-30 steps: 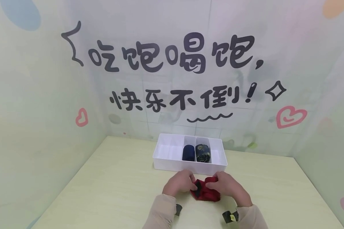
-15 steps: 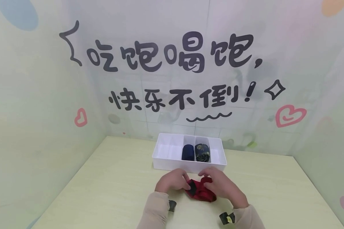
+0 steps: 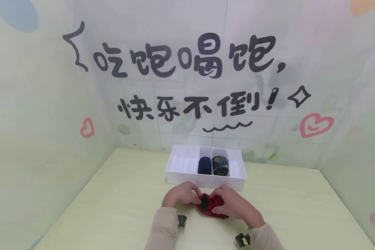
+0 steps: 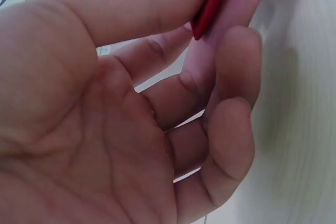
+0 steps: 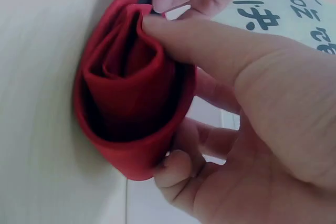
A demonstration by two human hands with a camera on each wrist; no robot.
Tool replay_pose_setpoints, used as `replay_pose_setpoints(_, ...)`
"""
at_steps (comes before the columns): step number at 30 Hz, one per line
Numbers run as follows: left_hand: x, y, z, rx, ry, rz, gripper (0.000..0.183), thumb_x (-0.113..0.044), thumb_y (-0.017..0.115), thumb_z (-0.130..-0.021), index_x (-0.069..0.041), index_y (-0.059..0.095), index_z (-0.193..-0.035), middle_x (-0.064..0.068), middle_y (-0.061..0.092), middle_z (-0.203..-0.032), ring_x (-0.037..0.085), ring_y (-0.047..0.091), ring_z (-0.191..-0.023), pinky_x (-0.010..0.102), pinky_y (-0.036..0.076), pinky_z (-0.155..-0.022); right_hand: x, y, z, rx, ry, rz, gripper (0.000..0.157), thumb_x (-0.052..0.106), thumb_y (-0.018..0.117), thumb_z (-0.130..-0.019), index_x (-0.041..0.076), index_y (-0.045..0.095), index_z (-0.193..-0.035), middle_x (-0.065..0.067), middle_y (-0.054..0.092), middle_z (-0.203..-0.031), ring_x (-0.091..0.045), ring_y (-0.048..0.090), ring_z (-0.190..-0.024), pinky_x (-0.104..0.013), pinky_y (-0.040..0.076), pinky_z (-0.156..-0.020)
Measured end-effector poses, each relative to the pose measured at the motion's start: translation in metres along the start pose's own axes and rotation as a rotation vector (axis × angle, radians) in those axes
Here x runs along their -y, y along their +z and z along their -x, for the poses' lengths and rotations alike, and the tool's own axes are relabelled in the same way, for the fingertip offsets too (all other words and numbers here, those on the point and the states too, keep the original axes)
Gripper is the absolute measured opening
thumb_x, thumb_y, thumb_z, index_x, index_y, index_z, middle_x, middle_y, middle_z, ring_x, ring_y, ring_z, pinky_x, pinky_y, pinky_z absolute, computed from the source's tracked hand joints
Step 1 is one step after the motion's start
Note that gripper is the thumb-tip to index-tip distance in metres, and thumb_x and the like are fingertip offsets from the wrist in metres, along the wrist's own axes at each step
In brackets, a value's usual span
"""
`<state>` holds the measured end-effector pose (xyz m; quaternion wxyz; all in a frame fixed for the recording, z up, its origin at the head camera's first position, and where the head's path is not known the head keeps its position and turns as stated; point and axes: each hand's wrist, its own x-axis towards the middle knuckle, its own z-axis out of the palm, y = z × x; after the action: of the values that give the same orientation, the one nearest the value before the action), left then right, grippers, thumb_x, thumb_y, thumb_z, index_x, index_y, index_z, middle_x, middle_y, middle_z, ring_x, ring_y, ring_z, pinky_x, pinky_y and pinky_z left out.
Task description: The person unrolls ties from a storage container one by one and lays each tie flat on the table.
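Just in front of the white divided box (image 3: 187, 180), a red cloth (image 3: 208, 207) is partly rolled up on the table, with a dark patch at its left end. My left hand (image 3: 182, 194) pinches that end between thumb and fingers; in the left wrist view only a thin red edge (image 4: 210, 11) shows in the pinch. On the other side, my right hand (image 3: 234, 205) grips the rolled part. The right wrist view looks into the loose spiral of the red roll (image 5: 128, 103), with my right thumb on its top layer and fingers curled underneath.
Inside the box, a navy cloth roll (image 3: 204, 166) and a dark patterned cloth roll (image 3: 220, 166) stand in neighbouring compartments. The box sits near the back wall (image 3: 187, 135), which carries printed writing. Pale wooden tabletop (image 3: 118, 194) extends to both sides.
Both hands and the red cloth have shifted left along the table. My right hand has closed further over the rolled part, and the cloth looks more bunched together. The box's contents stay the same.
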<state>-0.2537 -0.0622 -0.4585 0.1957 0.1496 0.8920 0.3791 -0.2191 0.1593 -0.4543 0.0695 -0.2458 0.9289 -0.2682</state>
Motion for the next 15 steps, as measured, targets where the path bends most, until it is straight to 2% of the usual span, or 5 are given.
replay_pose_setpoints(3, 0.005, -0.003, 0.001, -0.009, -0.001, 0.002, 0.009, -0.008, 0.075, -0.081, -0.009, 0.073, -0.089, 0.001, 0.065, -0.077, 0.018, 0.059, -0.063, 0.028, 0.044, -0.063, 0.000, 0.001, -0.001, -0.005, -0.035, 0.029, 0.024, 0.010, 0.077, -0.086, 0.010, 0.071, -0.109, -0.001, 0.063, -0.106, -0.016, 0.056, -0.100, -0.036, 0.055, -0.086)
replay_pose_setpoints(8, 0.011, -0.010, 0.006, -0.022, 0.018, 0.003, 0.012, -0.008, 0.074, -0.080, -0.007, 0.074, -0.092, 0.001, 0.065, -0.075, 0.016, 0.058, -0.062, 0.027, 0.044, -0.062, 0.000, 0.003, -0.001, -0.016, -0.055, 0.014, 0.021, 0.005, 0.072, -0.086, 0.013, 0.069, -0.105, 0.001, 0.059, -0.103, -0.014, 0.054, -0.098, -0.031, 0.054, -0.086)
replay_pose_setpoints(12, 0.017, -0.016, 0.007, -0.024, 0.009, -0.009, 0.012, -0.009, 0.074, -0.081, -0.009, 0.074, -0.093, 0.001, 0.066, -0.077, 0.014, 0.059, -0.064, 0.027, 0.045, -0.065, -0.001, 0.005, -0.003, -0.029, -0.052, -0.013, 0.019, 0.017, 0.077, -0.086, 0.016, 0.068, -0.103, 0.002, 0.058, -0.103, -0.012, 0.053, -0.097, -0.029, 0.052, -0.085)
replay_pose_setpoints(15, 0.020, -0.020, 0.008, -0.024, 0.001, -0.010, 0.012, -0.011, 0.075, -0.081, -0.011, 0.074, -0.093, 0.000, 0.066, -0.078, 0.014, 0.058, -0.065, 0.027, 0.044, -0.066, -0.002, 0.007, -0.006, -0.046, -0.016, -0.060, 0.029, 0.030, 0.083, -0.083, 0.016, 0.066, -0.101, 0.003, 0.060, -0.102, -0.012, 0.054, -0.095, -0.028, 0.050, -0.083)
